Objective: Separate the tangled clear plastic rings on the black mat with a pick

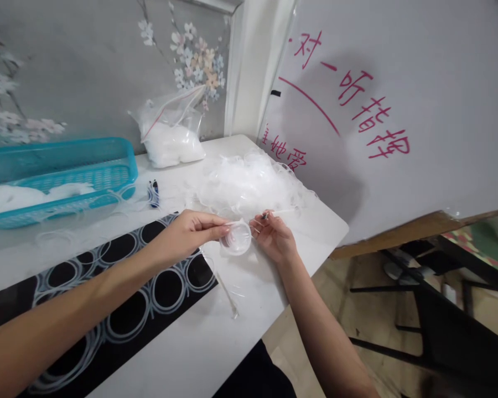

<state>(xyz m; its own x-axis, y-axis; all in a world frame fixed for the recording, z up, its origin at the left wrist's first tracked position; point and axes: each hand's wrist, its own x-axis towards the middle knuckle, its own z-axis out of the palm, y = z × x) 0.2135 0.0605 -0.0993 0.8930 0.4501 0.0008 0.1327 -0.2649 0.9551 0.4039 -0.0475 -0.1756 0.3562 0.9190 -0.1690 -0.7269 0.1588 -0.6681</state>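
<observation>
My left hand [201,229] reaches in from the left, thumb and fingers pinched on the edge of a round, translucent white plastic piece [238,237]. Whether that piece is a shallow cup or a stack of rings I cannot tell. Just to its right, my right hand [275,237] is palm up with curled fingers, closed around a small dark-tipped thing [265,216] whose kind is unclear. A heap of white, stringy translucent plastic [249,182] lies right behind both hands. Under my left forearm, a black mat [128,312] carries several clear plastic rings [168,290].
A blue basket [126,157] with white material stands at the back left, beside a zip bag [172,146] of white contents. A small blue object [153,193] and a thin clear strip [228,296] lie on the white table [170,354]. A whiteboard [398,83] leans at the right.
</observation>
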